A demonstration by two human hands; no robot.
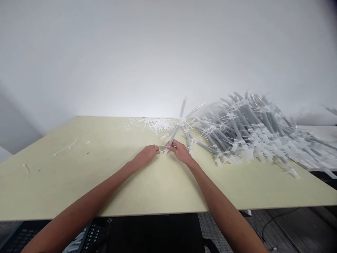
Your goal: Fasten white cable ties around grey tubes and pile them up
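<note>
My right hand [181, 151] is closed around the lower end of a grey tube [174, 134] with white fittings, which leans up and away to the right above the table. Beside it, my left hand [147, 154] is closed in a pinch on a thin white cable tie [162, 151] that runs across to the tube's lower end. Whether the tie loops fully round the tube is hidden by my fingers. Behind my hands lies a heap of loose white cable ties [159, 124].
A large pile of similar grey tube assemblies [244, 123] covers the table's right side. On the left of the yellowish table [126, 196] lie a few stray ties [65, 149]. A wall rises behind. Below the front edge stands a dark crate [91, 233].
</note>
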